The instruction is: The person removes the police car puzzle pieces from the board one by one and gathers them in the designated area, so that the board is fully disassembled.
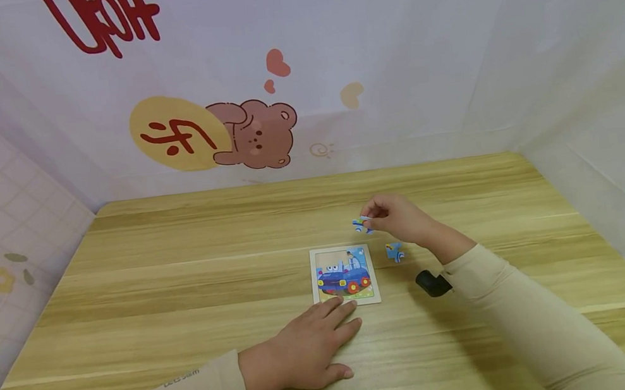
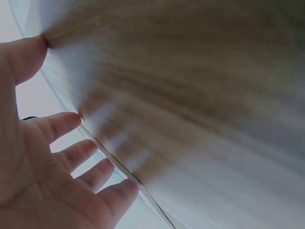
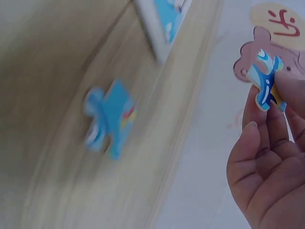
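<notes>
My right hand [image 1: 397, 219] pinches a blue-and-white puzzle piece [image 3: 267, 81] between thumb and fingers, above the table past the far right corner of the puzzle board. The puzzle board [image 1: 377, 295] has a pale frame and a picture of a blue car with eyes; bare backing shows at its upper left. My left hand [image 1: 311, 346] lies with fingers spread, fingertips at the board's near edge, as the left wrist view also shows. A second loose puzzle piece [image 1: 394, 252], blue with a small red and yellow mark, lies on the table right of the board.
A wood-grain table [image 1: 185, 284] spans the scene. Behind it hangs a white cloth [image 1: 400, 52] printed with a bear and hearts, and more cloth closes off both sides. A black device [image 1: 433, 283] sits at the right wrist.
</notes>
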Available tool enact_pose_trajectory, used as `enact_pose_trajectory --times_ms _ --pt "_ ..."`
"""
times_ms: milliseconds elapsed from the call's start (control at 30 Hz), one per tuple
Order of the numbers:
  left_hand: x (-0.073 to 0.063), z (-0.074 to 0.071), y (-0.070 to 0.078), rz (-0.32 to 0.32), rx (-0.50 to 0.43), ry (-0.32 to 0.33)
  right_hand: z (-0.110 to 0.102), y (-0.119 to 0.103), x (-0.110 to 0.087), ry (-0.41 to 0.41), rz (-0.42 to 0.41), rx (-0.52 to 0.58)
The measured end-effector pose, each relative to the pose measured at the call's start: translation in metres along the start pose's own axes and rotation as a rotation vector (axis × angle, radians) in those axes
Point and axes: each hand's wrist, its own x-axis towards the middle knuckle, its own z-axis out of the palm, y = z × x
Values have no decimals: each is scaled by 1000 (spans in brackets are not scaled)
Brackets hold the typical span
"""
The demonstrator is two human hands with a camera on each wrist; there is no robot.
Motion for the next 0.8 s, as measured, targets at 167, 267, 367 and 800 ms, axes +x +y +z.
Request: enact_pose_trajectory --times_ms 167,267,367,800 --pt "0 0 1 -1 15 1 -9 13 -7 -10 29 -5" --pt "0 0 1 -3 20 2 -15 21 -11 -20 36 3" --pt "0 0 1 -4 20 0 -21 29 -15 -27 57 1" --pt "-1 -1 1 6 32 24 -41 59 -26 -84 121 -33"
